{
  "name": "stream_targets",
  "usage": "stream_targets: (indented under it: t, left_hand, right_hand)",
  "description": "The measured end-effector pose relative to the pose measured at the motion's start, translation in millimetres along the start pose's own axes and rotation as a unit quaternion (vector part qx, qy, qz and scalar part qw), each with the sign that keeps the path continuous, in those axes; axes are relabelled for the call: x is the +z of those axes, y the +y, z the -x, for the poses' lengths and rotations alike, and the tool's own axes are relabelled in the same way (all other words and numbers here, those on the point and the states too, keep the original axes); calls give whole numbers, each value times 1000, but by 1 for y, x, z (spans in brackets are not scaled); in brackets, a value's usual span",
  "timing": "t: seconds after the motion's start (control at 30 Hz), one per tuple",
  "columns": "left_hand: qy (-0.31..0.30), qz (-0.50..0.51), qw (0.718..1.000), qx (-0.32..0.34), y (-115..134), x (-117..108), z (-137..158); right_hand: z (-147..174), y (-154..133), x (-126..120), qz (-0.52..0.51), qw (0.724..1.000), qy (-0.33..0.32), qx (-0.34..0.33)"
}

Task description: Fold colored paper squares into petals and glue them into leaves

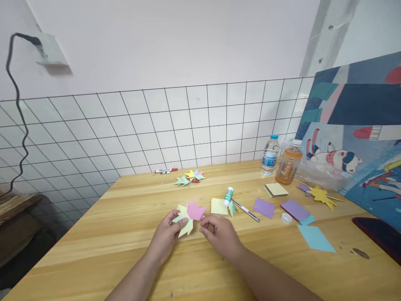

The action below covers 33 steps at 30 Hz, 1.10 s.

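Observation:
My left hand (167, 233) is closed on a folded paper flower (194, 210) with pale yellow, pink and light green pointed pieces. Its thumb presses on the yellow part. Just right of the flower, my right hand (223, 235) is closed in a pinch. Whatever those fingertips hold is too small to make out. Beyond the hands lie a pale yellow paper stack (219, 206), a glue stick (228, 196) resting at its edge, a green folded paper leaf (232, 208) and a pen (246, 210).
At the back sits a multicoloured paper flower (194, 176) near some markers (166, 170). To the right are purple paper (264, 207), blue paper (315, 238), a white cap (286, 218), a yellow paper star (320, 195), a water bottle (270, 156) and an orange drink bottle (288, 164).

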<state>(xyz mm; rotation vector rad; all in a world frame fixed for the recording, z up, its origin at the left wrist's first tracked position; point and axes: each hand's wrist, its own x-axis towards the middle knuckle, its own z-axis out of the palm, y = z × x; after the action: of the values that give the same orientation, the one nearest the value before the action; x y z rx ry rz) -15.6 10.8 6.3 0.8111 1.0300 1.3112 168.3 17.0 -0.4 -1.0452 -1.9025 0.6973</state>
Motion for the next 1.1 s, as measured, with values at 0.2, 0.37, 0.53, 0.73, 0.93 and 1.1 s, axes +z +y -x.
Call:
stream_targets:
  t: [0.2, 0.37, 0.53, 0.73, 0.93, 1.1]
  left_hand:
    - [-56, 33, 997, -48, 0, 7, 6]
    - [-61, 25, 997, -41, 0, 11, 9]
    - [-66, 3, 996, -56, -2, 10, 8]
    - [-60, -4, 997, -53, -6, 7, 6]
    - [-68, -19, 997, -36, -6, 9, 7]
    - [-54, -46, 997, -21, -7, 10, 8]
  right_hand:
    - [1, 3, 1, 5, 1000, -27, 3]
    - [2, -2, -2, 22, 999, -24, 43]
    - [4, -8, -5, 76, 997, -12, 8]
    - [5, -6, -2, 87, 996, 10, 6]
    - [5, -4, -2, 93, 996, -1, 0]
    - [5, -6, -1, 93, 996, -1, 19]
